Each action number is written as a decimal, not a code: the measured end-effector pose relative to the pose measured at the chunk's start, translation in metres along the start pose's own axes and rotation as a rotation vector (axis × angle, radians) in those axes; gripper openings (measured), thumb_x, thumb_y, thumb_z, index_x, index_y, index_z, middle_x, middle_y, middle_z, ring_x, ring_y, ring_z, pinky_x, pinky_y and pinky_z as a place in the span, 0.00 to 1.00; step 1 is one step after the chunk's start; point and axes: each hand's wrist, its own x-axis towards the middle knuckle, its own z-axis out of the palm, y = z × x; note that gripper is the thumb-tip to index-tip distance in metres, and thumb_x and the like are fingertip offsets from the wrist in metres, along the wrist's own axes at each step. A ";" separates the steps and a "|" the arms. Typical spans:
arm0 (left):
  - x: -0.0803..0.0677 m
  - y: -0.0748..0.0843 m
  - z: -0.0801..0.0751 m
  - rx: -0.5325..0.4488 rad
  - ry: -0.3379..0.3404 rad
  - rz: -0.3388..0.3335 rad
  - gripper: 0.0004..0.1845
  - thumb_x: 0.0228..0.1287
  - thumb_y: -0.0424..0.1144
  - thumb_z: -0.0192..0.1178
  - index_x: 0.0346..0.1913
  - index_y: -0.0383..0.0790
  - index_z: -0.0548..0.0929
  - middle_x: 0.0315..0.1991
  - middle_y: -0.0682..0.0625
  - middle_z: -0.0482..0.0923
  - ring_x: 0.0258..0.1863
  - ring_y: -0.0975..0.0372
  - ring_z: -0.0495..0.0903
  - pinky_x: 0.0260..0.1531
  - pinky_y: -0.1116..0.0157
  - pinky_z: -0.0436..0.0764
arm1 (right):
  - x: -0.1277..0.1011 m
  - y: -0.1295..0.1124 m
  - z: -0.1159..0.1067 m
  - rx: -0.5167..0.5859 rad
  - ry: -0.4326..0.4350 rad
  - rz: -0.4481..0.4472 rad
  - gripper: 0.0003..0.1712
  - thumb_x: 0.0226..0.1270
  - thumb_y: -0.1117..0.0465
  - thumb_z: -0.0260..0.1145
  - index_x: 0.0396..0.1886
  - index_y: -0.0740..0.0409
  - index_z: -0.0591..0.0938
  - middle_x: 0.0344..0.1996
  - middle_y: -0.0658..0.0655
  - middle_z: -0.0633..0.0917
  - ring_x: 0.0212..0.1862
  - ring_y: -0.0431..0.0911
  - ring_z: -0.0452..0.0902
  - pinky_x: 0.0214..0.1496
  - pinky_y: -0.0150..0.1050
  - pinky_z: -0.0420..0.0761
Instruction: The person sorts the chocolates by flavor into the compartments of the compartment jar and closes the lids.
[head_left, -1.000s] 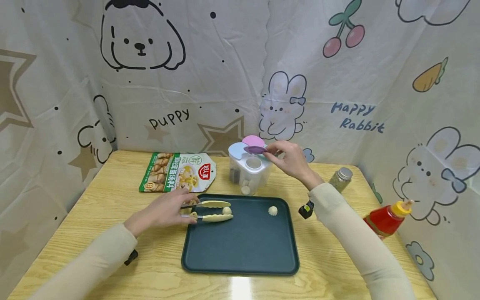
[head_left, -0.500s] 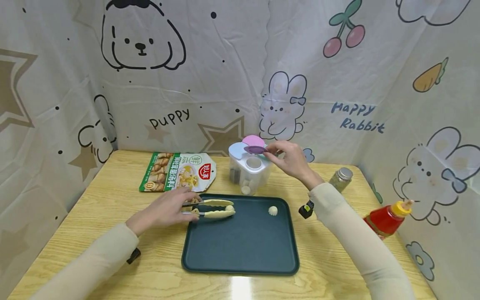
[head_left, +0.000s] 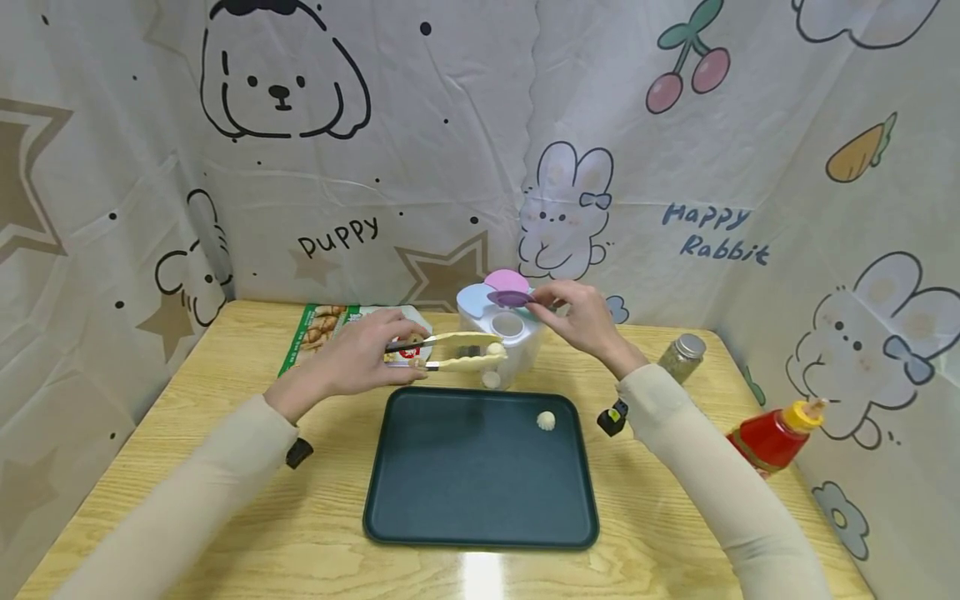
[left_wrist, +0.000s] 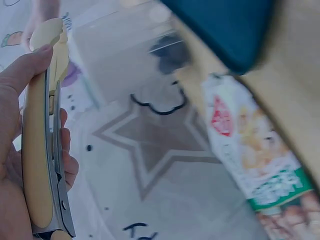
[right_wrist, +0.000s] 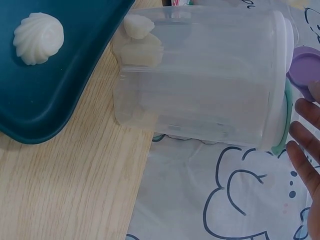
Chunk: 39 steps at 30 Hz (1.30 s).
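The packet [head_left: 330,337] at about 11 o'clock from the tray is half covered by the left hand [head_left: 360,362], so only its green edge and a bit of red logo show. That left hand is curled round the cream tongs [head_left: 450,352], which are squeezed on a small white dumpling [head_left: 495,349] at their tip. The tip sits right against the front of the clear canister [head_left: 501,342], at 12 o'clock from the tray; can't tell if it's actually touching. In the left wrist view everything past the tongs is a blur.

The dark teal tray [head_left: 480,500] lies mid-tabletop with one more white dumpling piece [head_left: 547,421] near its far right corner. A few white pieces show through the canister wall, hard to count.

The right hand [head_left: 581,317] pinches the purple lid flap [head_left: 511,297] on top of the canister and holds it up; the right wrist view cuts off most of the fingers at the edge.

Further right there's a small jar [head_left: 681,357] and a red sauce bottle [head_left: 772,437] at 3 o'clock, partly behind the sleeve. The wooden tabletop [head_left: 225,400] is walled in by cartoon-print fabric with puppies and rabbits.
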 end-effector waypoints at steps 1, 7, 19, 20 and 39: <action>0.004 0.001 -0.003 -0.001 0.011 0.010 0.26 0.61 0.52 0.77 0.57 0.43 0.87 0.42 0.49 0.82 0.36 0.60 0.76 0.35 0.62 0.74 | 0.000 0.000 0.000 -0.001 0.000 0.000 0.05 0.68 0.64 0.75 0.40 0.60 0.90 0.36 0.59 0.92 0.38 0.50 0.88 0.42 0.47 0.90; 0.020 0.005 -0.012 0.000 0.005 0.002 0.27 0.62 0.53 0.75 0.61 0.45 0.86 0.44 0.48 0.83 0.41 0.56 0.82 0.38 0.57 0.80 | 0.000 -0.001 0.000 0.002 -0.004 -0.002 0.04 0.68 0.64 0.75 0.40 0.60 0.90 0.36 0.59 0.92 0.38 0.51 0.88 0.42 0.50 0.90; 0.040 -0.002 -0.006 -0.006 -0.043 -0.093 0.29 0.62 0.55 0.75 0.63 0.46 0.85 0.49 0.45 0.84 0.53 0.50 0.84 0.47 0.50 0.83 | 0.001 -0.001 0.000 0.011 -0.003 0.003 0.05 0.67 0.63 0.76 0.39 0.61 0.90 0.36 0.59 0.92 0.37 0.51 0.88 0.42 0.48 0.90; 0.040 -0.002 -0.005 -0.008 -0.046 -0.099 0.29 0.62 0.55 0.75 0.63 0.46 0.85 0.48 0.45 0.84 0.54 0.49 0.84 0.47 0.50 0.83 | 0.001 -0.001 0.000 0.011 -0.003 0.003 0.05 0.67 0.63 0.76 0.39 0.61 0.90 0.35 0.59 0.92 0.37 0.51 0.88 0.42 0.48 0.90; 0.004 0.015 0.036 0.013 -0.060 0.009 0.31 0.56 0.58 0.79 0.60 0.49 0.86 0.44 0.50 0.82 0.38 0.61 0.78 0.34 0.63 0.77 | 0.000 0.001 0.001 0.015 -0.001 0.024 0.05 0.67 0.64 0.76 0.40 0.60 0.91 0.36 0.59 0.92 0.37 0.50 0.88 0.42 0.46 0.90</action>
